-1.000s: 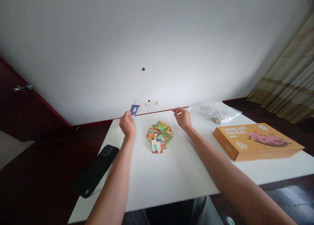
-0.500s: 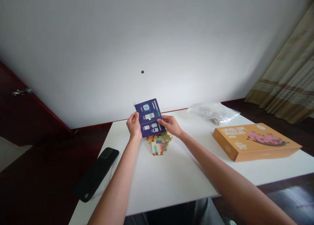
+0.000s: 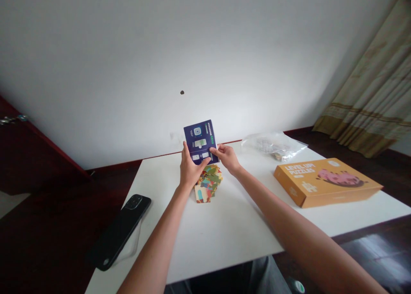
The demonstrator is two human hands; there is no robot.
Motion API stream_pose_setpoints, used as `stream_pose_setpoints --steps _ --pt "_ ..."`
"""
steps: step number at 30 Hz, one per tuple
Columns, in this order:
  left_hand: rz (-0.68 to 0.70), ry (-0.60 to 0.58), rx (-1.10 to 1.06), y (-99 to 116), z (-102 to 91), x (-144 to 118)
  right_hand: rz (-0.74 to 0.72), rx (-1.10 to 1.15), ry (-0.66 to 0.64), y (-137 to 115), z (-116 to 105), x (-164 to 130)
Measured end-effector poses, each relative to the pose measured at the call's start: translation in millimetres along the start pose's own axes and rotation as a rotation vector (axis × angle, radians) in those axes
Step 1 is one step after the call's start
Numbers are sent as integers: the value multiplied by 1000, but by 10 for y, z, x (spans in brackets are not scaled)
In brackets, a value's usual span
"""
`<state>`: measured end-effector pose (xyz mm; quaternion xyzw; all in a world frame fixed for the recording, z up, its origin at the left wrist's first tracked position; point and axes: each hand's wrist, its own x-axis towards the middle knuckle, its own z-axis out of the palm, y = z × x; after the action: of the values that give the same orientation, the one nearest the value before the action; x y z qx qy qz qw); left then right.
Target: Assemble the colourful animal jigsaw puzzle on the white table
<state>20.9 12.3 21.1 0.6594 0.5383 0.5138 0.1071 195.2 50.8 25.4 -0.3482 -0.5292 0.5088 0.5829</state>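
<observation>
A dark purple leaflet [image 3: 199,136] with printed phone pictures and a crease is held up above the table. My left hand [image 3: 190,164] grips its lower left, thumb across the front and fingers along the left edge. On the lower right edge, my right hand [image 3: 226,158] pinches the leaflet between thumb and fingers. Beneath it, a small heap of colourful puzzle pieces [image 3: 209,183] lies on the white table; my left hand and the leaflet hide its upper part.
An orange puzzle box [image 3: 327,180] lies at the right of the table [image 3: 231,234]. Behind it is a clear plastic bag [image 3: 272,146] with something inside. A black phone [image 3: 123,232] rests at the left edge, overhanging it. A white wall [image 3: 205,63] stands behind the table.
The leaflet has risen slightly and shifted right. My left hand has slid onto its lower front, with the thumb now lying across it. My right hand keeps its pinch on the right edge.
</observation>
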Motion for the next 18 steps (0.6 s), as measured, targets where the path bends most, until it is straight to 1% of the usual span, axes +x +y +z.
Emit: stream_pose_setpoints --steps 3,5,7,9,11,13,15,18 --pt "10 -11 -40 -3 22 -10 18 -2 -39 -24 58 -48" --pt "7 -10 -81 18 13 -4 0 -32 -42 -38 71 -65" --pt "-19 17 -159 44 -7 16 -33 -55 -29 -42 63 -64" --pt "-77 48 -289 59 -30 54 -59 -60 -3 -31 38 -48" --pt "-187 83 -465 61 -55 103 -59 -78 23 -7 4 -24" --pt "-303 87 -646 59 -89 153 -34 -115 31 22 -33 -3" --pt "-365 56 -790 60 -136 191 -1 -116 27 41 -65 11" --pt "-381 -23 -893 35 -210 220 21 -38 42 36 -105 25"
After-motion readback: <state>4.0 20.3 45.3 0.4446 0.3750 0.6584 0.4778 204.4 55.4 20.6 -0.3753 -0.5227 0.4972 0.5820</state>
